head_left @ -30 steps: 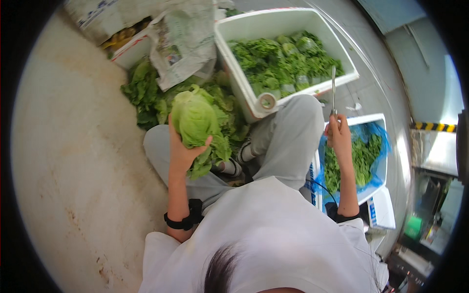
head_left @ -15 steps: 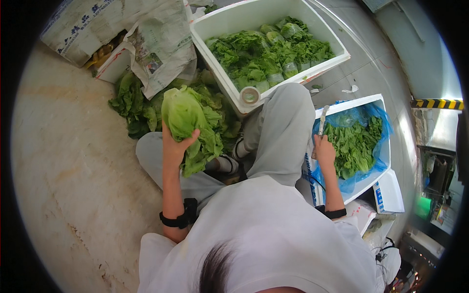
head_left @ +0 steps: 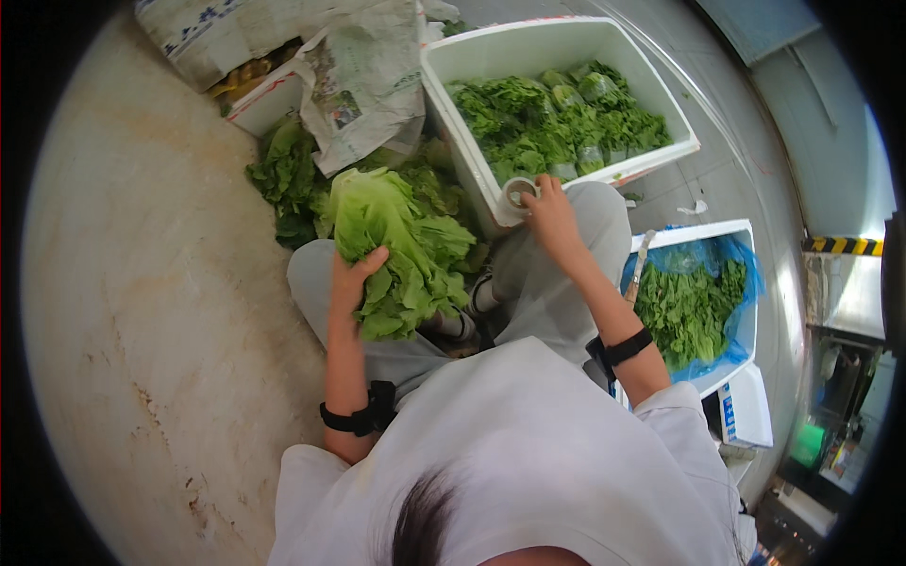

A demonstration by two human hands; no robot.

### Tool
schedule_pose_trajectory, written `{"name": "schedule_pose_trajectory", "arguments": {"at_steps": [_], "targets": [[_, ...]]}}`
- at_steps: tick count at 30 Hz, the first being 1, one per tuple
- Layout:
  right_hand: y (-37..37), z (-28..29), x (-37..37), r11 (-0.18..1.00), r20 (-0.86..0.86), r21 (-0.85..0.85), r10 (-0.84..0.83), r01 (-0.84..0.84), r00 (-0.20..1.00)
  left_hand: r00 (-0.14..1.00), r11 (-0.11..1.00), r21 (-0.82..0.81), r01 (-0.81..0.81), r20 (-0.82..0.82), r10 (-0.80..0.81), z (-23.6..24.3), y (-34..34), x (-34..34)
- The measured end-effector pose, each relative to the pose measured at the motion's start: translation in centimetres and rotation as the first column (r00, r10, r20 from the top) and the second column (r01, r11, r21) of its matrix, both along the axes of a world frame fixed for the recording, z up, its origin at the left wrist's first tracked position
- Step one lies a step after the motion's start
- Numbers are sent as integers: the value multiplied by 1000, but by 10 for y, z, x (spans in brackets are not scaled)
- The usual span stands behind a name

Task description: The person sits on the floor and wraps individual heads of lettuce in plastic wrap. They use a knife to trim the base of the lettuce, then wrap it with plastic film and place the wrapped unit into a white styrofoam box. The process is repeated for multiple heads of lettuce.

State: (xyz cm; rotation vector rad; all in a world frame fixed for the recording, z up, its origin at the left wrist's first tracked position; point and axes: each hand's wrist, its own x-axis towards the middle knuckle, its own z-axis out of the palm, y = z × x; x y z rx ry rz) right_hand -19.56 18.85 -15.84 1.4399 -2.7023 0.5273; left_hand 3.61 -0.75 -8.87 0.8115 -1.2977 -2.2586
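Observation:
My left hand (head_left: 357, 274) is closed around the base of a leafy green lettuce head (head_left: 406, 255), held above my lap with its leaves spreading right. My right hand (head_left: 552, 215) grips a roll of tape (head_left: 508, 196) at the near corner of the large white foam box (head_left: 528, 49). Beside my right forearm, a knife (head_left: 638, 269) rests on the left edge of the smaller foam box (head_left: 744, 341). Part of the knife is hidden by the arm.
Bundled greens (head_left: 566, 118) fill the large box's bottom. Loose greens (head_left: 694, 302) lie on blue plastic (head_left: 752, 269) in the smaller one. Ahead on the left, more lettuce (head_left: 286, 174) sits under a paper sack (head_left: 363, 85). My bent knees (head_left: 599, 222) stand between the boxes and me.
My right hand has let go of the knife, leaving it on the smaller box, and moved left to take hold of the tape roll. My left hand still holds the lettuce, now turned slightly.

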Motion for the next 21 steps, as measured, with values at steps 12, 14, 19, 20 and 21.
{"name": "schedule_pose_trajectory", "arguments": {"at_steps": [12, 14, 19, 20, 21], "targets": [[-2, 113, 21, 907, 811, -407, 304, 109, 500, 875, 881, -230, 415, -164, -455, 21, -4, 4], [-7, 124, 28, 882, 723, -468, 347, 54, 598, 799, 807, -410, 425, -248, -547, 35, 4, -7], [-16, 143, 35, 842, 418, -498, 444, -209, 793, 735, 463, -790, 401, -24, -678, 74, 9, -21], [-17, 146, 36, 836, 344, -484, 455, -260, 821, 740, 447, -779, 439, 32, -672, 78, 11, -22], [-18, 149, 36, 829, 268, -467, 465, -308, 844, 736, 413, -777, 475, 94, -671, 81, 12, -23]]}}
